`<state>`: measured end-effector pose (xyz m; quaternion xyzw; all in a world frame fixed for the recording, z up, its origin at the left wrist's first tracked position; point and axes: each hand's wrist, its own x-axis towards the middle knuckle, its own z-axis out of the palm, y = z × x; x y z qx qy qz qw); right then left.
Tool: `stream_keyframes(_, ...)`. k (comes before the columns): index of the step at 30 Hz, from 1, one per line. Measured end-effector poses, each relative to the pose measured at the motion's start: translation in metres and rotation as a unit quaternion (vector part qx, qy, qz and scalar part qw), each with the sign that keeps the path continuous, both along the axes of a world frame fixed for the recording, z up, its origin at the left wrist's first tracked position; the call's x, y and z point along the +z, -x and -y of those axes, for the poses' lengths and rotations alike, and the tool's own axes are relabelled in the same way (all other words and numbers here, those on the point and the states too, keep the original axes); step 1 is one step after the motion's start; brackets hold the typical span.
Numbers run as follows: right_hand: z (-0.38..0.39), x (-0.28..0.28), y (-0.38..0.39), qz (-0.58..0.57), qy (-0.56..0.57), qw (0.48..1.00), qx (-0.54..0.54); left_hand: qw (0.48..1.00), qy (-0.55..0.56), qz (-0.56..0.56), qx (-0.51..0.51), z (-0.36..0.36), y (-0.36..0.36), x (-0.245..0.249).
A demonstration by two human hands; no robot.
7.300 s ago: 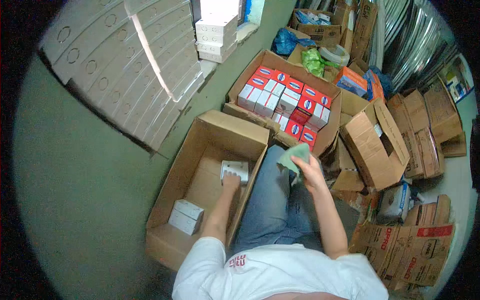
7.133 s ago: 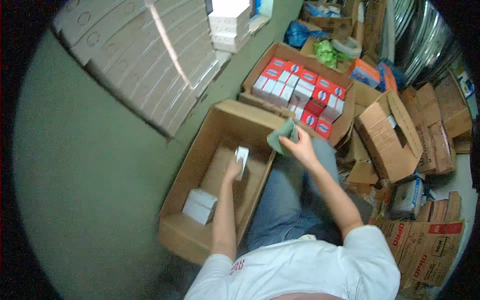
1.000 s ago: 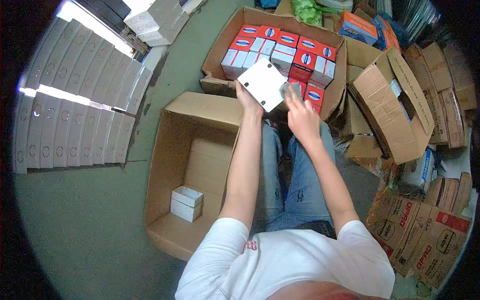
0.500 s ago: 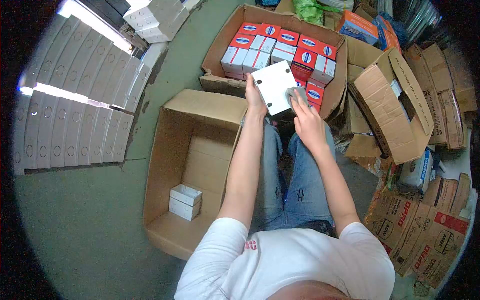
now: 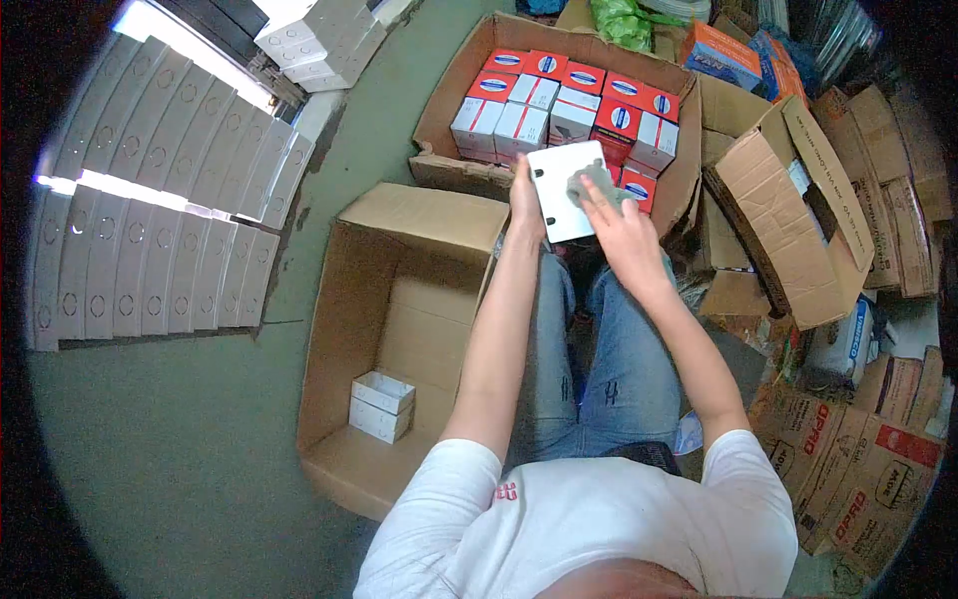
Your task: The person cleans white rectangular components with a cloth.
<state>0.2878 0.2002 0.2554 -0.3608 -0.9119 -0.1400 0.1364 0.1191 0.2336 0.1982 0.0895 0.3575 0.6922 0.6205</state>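
Note:
My left hand (image 5: 526,203) grips the left edge of a white square electrical box (image 5: 563,212), its flat face with dark corner slots turned up to me. My right hand (image 5: 631,243) presses a grey-green cloth (image 5: 587,180) onto that face, fingers stretched over the cloth near the box's upper right part. Both hands are above my knees, just in front of a carton (image 5: 461,172) packed with red and white boxes (image 5: 519,125). To the left, an open cardboard box (image 5: 334,299) has a small stack of white electrical boxes (image 5: 381,409) at its bottom.
Rows of white boxes with round knockouts (image 5: 150,260) stand on the green floor (image 5: 190,419) at the left, with another white stack (image 5: 324,45) behind. On the right are an open flapped carton (image 5: 788,215), flattened cardboard (image 5: 848,469) and a green plastic bag (image 5: 624,22).
The cloth has slid across the box's face, up and toward its middle, with my right hand. The box is still in my left hand. The whole view has shifted slightly.

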Motion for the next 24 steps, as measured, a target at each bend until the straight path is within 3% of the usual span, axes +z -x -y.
stream_keyframes(2,0.008,0.002,0.001,0.019,0.003,0.999,0.048,0.998,0.039,-0.044,-0.033,0.000,-0.002,-0.002)
stream_keyframes(5,0.011,0.013,-0.008,0.011,0.027,0.996,0.088,0.999,0.012,-0.004,-0.037,0.000,0.001,-0.002)
stream_keyframes(7,-0.004,0.015,-0.019,0.020,0.010,0.999,0.032,0.996,-0.028,0.061,-0.050,-0.005,0.003,-0.011)
stream_keyframes(11,-0.019,0.027,-0.025,0.005,0.018,1.000,-0.008,0.992,0.009,-0.041,-0.122,-0.010,-0.007,-0.018)
stream_keyframes(12,-0.019,0.027,-0.027,-0.001,0.023,1.000,-0.007,0.992,0.003,-0.015,-0.122,-0.009,-0.007,-0.014)
stream_keyframes(16,-0.007,0.024,-0.036,0.009,0.095,0.990,0.108,0.993,-0.016,0.044,-0.106,-0.002,-0.001,-0.001)
stream_keyframes(18,-0.009,0.031,-0.042,-0.001,0.115,0.988,0.100,0.990,-0.053,0.086,-0.100,-0.004,0.003,-0.005)
stream_keyframes(24,-0.026,0.033,-0.040,-0.043,0.100,0.993,0.039,0.994,-0.038,0.030,-0.100,-0.010,-0.005,-0.014)
